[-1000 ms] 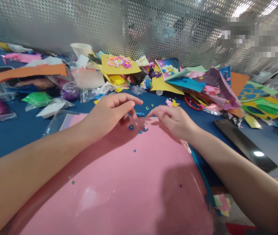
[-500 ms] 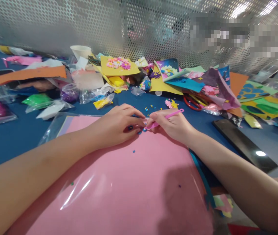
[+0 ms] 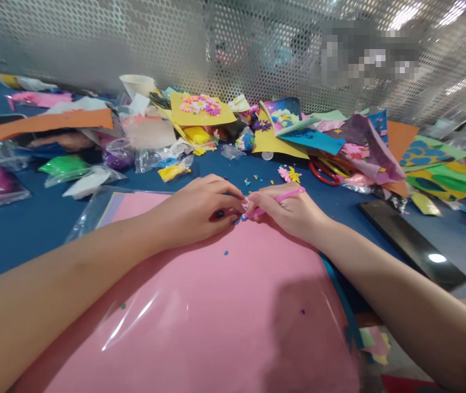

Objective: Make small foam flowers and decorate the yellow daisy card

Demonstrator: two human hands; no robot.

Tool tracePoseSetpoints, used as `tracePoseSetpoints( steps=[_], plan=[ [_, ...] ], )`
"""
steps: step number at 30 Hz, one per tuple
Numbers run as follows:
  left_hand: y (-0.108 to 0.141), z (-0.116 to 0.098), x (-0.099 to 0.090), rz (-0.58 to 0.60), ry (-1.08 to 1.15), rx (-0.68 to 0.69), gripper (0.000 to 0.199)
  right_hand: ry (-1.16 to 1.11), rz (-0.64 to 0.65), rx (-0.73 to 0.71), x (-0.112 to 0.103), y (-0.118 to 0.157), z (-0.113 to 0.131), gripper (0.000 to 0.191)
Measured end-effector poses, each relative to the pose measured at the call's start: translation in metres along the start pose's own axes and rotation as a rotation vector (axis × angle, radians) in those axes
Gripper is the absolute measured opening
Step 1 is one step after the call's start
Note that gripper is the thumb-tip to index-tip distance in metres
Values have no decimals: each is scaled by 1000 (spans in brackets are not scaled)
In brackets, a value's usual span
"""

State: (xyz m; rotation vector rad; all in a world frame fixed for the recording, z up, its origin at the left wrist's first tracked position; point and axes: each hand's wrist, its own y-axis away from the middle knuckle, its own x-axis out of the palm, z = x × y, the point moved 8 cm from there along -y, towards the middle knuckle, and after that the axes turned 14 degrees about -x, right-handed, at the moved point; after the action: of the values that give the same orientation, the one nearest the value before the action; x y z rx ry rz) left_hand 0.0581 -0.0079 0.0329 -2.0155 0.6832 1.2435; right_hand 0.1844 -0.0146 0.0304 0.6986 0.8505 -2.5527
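Observation:
My right hand (image 3: pixel 292 215) grips a thin pink plastic modelling tool (image 3: pixel 294 192) like a pen, its tip pointing down and left. Under that tip lies a small blue bit of clay (image 3: pixel 243 218). My left hand (image 3: pixel 198 210) curls close beside it, thumb and fingertips drawn together at the blue bits; what they pinch is mostly hidden. A dark blue piece (image 3: pixel 219 214) shows beneath the left fingers. Both hands rest on a pink sheet (image 3: pixel 200 305) in a clear plastic sleeve. A loose blue crumb (image 3: pixel 226 252) sits on it nearer to me.
Behind my hands lie pink and yellow clay flowers (image 3: pixel 290 174) and crumbs. Red-handled scissors (image 3: pixel 323 171), craft papers (image 3: pixel 200 109), bagged clay (image 3: pixel 63 165) and a white cup (image 3: pixel 137 85) line the back by a perforated metal panel (image 3: pixel 167 49). A black phone (image 3: pixel 405 234) lies right.
The top end of the pink tool has dipped slightly downward and left in my right hand. My left hand stays nearly still, and the whole view has shifted a little.

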Motion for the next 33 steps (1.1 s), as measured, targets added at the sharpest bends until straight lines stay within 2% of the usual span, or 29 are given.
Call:
tracePoseSetpoints(
  steps=[10,17,22,24,27,28,33],
  plan=[
    [0,-4,0,64,21,-52,31,193,71,-102,1,-2,11,50],
    [2,-8,-2,27,-21,-68,37,161,76,-203,-1,-1,24,51],
    [3,-5,-1,32,-13,-116,33,241,-105,-155,-21,-1,21,56],
    [3,-4,1,57,8,-138,33,328,-38,-105,-21,-2,15,50],
    [3,-6,0,83,6,-153,37,544,232,-15,-9,0,2,29],
    [3,-6,-1,91,0,-154,38,605,287,2,-7,1,0,27],
    [3,5,-10,146,77,-139,37,654,317,4,-3,2,0,28]
  ],
)
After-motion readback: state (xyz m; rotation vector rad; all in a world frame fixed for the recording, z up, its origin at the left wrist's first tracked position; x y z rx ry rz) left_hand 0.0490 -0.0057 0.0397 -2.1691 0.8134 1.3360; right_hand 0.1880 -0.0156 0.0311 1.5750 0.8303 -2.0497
